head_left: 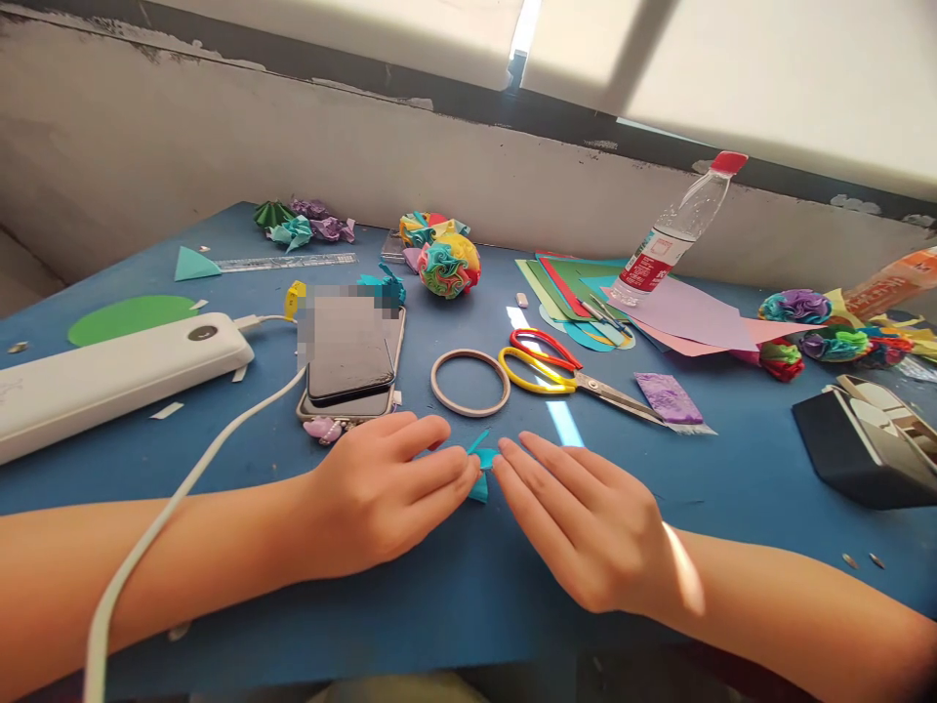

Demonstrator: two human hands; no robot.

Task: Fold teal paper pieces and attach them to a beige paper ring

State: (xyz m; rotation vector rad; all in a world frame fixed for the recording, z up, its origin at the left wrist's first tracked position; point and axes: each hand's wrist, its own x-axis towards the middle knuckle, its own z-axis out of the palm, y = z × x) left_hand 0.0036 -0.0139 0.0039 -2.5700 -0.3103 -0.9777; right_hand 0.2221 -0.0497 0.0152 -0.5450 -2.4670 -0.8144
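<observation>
A small piece of turquoise paper (479, 486) lies between the fingertips of both hands, low over the blue table, with a thin strip sticking up from it. My left hand (391, 485) is closed on its left side, the fingers bent and pressed together. From the right, my right hand (586, 517) touches the paper with its fingertips, its fingers pressed together and the thumb hidden beneath. Just beyond the hands lie a roll of tape (469, 408) and scissors (578, 379) with red and yellow handles.
A phone (349, 366), a white power bank (124, 376) and its cable (183, 478) are on the left; the cable crosses my left forearm. Behind stand paper flower balls (449, 266) and a bottle (663, 249) on coloured sheets (695, 310). A black box (856, 444) sits right.
</observation>
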